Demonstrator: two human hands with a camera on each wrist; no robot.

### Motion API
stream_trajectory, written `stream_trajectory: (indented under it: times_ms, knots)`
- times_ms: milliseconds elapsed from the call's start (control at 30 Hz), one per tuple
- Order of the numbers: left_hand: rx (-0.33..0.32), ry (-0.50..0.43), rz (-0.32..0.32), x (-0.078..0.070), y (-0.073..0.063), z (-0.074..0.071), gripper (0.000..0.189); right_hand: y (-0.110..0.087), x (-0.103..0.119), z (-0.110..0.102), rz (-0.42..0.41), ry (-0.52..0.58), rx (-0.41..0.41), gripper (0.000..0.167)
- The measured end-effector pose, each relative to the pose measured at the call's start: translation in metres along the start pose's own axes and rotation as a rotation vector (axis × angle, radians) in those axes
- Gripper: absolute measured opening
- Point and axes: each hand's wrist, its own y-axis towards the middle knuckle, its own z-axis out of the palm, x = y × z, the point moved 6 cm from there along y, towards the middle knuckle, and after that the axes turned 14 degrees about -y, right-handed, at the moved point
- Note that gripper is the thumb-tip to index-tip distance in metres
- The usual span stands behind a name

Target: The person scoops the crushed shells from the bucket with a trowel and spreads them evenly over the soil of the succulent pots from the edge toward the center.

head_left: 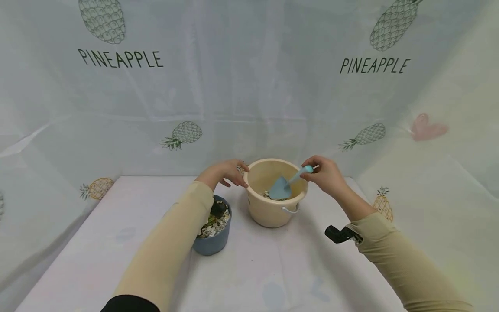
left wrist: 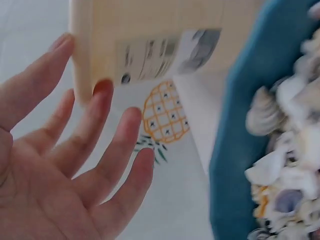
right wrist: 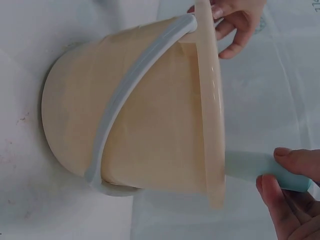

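Cream plastic makes up the bucket [head_left: 270, 214], which stands upright on the pale cloth [head_left: 249, 277], with the blade of a light-blue shovel [head_left: 280, 189] inside it, tilted down toward a few small pale pieces [head_left: 266, 194]. Whether the blade has picked any up cannot be told. On the right, the right hand [head_left: 326, 175] pinches the end of the shovel's handle between thumb and fingers. On the left, the left hand [head_left: 226, 171] has its fingers loosely spread, the tips touching the bucket's rim rather than clasping it. Nearer, and to the left of the bucket, sits a blue pot [head_left: 212, 246] filled with shells [left wrist: 292, 165]; a grey bail [head_left: 290, 211] hangs on the bucket's near right side. For a clean scoop, the blade should probably slide low along the bottom, then level out before rising past the rim, since a tilted blade would likely spill. Gripping so far back on the handle gives reach but little control of twist, so a firmer pinch would help. A steadier hold from the left fingers would likely stop the bucket sliding or tipping, and the left forearm should stay clear of the pot.
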Motion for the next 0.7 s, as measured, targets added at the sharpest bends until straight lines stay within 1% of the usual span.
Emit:
stream_trajectory:
  times_ms: [133, 233, 333, 400, 567, 700]
  knots:
    - [0.035, 0.051, 0.011, -0.005, 0.005, -0.004, 0.066, 0.001, 0.001, 0.000, 0.001, -0.024, 0.003, 0.022]
    - [0.054, 0.102, 0.023, -0.009, 0.008, -0.005, 0.077, 0.002, 0.002, 0.001, -0.003, -0.057, -0.001, 0.021]
    - [0.055, 0.143, 0.009, -0.010, 0.011, -0.006, 0.087, 0.003, 0.003, 0.004, -0.004, -0.090, 0.002, 0.020]
    - [0.053, 0.174, -0.006, -0.011, 0.013, -0.006, 0.091, 0.004, 0.002, 0.006, -0.007, -0.109, 0.007, 0.019]
    - [0.039, 0.272, -0.037, -0.014, 0.018, -0.004, 0.090, 0.008, 0.001, 0.010, -0.030, -0.169, 0.010, 0.018]
    - [0.024, 0.299, -0.049, -0.016, 0.022, -0.004, 0.089, 0.013, 0.001, 0.013, -0.073, -0.250, 0.017, 0.019]
